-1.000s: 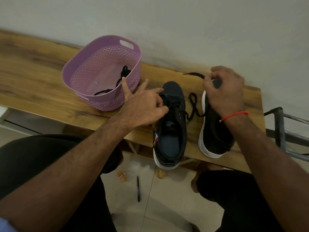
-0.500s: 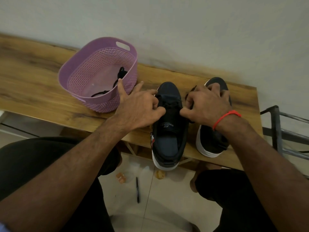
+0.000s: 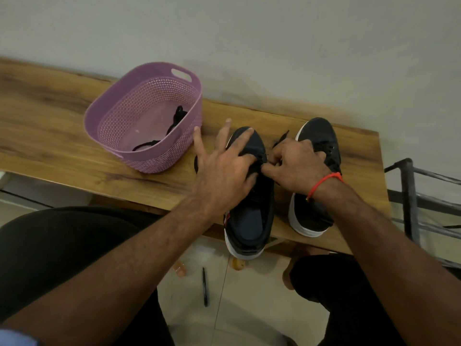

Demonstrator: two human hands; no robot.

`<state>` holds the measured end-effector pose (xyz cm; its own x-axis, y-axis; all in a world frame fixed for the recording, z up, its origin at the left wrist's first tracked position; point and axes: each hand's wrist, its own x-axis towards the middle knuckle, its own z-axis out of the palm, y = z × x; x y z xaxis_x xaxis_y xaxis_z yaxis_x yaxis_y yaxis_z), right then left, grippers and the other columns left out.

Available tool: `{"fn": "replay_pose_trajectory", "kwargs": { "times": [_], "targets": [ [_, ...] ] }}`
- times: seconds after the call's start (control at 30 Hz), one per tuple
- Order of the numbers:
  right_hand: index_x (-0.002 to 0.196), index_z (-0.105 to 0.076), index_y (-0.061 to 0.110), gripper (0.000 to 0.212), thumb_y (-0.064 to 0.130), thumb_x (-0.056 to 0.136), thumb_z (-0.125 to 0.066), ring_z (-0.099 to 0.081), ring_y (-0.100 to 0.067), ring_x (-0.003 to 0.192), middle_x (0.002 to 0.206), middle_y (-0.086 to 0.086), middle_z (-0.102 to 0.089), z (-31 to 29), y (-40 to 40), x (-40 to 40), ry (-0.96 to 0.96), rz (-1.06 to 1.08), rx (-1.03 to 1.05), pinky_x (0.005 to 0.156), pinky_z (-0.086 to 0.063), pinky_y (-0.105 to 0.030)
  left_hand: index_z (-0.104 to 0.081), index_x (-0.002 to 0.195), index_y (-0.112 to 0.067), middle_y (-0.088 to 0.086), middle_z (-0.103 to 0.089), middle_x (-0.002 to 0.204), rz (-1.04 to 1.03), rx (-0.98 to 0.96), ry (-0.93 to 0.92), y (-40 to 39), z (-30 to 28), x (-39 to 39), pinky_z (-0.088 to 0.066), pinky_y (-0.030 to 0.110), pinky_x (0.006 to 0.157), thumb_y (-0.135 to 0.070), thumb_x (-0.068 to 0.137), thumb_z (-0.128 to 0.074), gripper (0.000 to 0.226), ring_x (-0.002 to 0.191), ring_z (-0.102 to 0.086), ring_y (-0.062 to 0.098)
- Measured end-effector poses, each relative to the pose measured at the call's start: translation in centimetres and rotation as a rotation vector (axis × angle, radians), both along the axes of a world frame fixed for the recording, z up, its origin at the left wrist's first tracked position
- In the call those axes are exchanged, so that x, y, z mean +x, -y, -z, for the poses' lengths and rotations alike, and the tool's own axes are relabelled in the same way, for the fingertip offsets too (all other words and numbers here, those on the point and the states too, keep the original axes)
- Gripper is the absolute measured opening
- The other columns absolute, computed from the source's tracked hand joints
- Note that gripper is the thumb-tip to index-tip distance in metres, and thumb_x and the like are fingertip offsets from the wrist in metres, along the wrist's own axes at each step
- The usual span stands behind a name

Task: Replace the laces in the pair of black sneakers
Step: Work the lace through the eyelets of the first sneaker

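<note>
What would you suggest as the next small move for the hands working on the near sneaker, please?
Probably draw the lace through the eyelet: the right hand pinches it at the left sneaker's lacing, while the left hand rests on that sneaker, steadying it. More lace waits in the basket.

On the brown wooden bench (image 3: 62,136) two black white-soled sneakers stand side by side. The left hand (image 3: 224,171) rests on the left sneaker (image 3: 252,216), fingers (image 3: 239,143) spread, while the right hand (image 3: 296,163) pinches a black lace (image 3: 280,139) between the shoes, covering part of the right sneaker (image 3: 316,131). A lilac perforated plastic basket (image 3: 149,156) holding another black lace (image 3: 178,118) sits nearby.
</note>
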<state>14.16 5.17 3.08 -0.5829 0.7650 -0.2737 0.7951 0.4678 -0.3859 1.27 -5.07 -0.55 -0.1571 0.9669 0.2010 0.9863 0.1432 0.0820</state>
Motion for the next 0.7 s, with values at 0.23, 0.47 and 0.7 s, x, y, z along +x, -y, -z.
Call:
{"fn": "replay_pose_trajectory", "kwargs": {
  "times": [0.23, 0.47, 0.7],
  "targets": [
    [0.066, -0.065, 0.025, 0.029, 0.046, 0.085, -0.066, -0.045, -0.025, 0.111, 0.082, 0.009, -0.06, 0.0, 0.1, 0.3, 0.004, 0.005, 0.026, 0.085, -0.029, -0.043, -0.079, 0.093, -0.029, 0.001, -0.056, 0.147, 0.069, 0.074, -0.024, -0.6, -0.2, -0.7, -0.012, 0.073, 0.114, -0.039, 0.081, -0.077, 0.015, 0.149, -0.029, 0.041],
    [0.068, -0.065, 0.023, 0.022, 0.033, 0.087, -0.069, -0.06, -0.016, 0.098, 0.103, 0.005, -0.065, 0.2, 0.2, -0.1, -0.112, 0.007, 0.055, 0.094, -0.052, -0.044, -0.066, 0.094, -0.016, 0.005, -0.062, 0.129, -0.135, 0.175, 0.181, -0.3, -0.4, -4.6, -0.035, 0.05, 0.114, -0.032, 0.088, -0.062, 0.018, 0.133, -0.044, 0.028],
    [0.074, -0.064, 0.022, 0.021, 0.036, 0.089, -0.061, -0.014, -0.024, 0.152, 0.154, 0.005, -0.042, 0.8, 0.4, -0.4, -0.007, -0.029, 0.077, 0.121, -0.005, -0.06, -0.076, 0.11, -0.027, 0.004, -0.045, 0.155, 0.045, 0.055, 0.162, -0.3, -0.1, -1.5, -0.006, 0.06, 0.123, -0.042, 0.086, -0.065, 0.03, 0.148, -0.025, 0.035]
  ]
}}
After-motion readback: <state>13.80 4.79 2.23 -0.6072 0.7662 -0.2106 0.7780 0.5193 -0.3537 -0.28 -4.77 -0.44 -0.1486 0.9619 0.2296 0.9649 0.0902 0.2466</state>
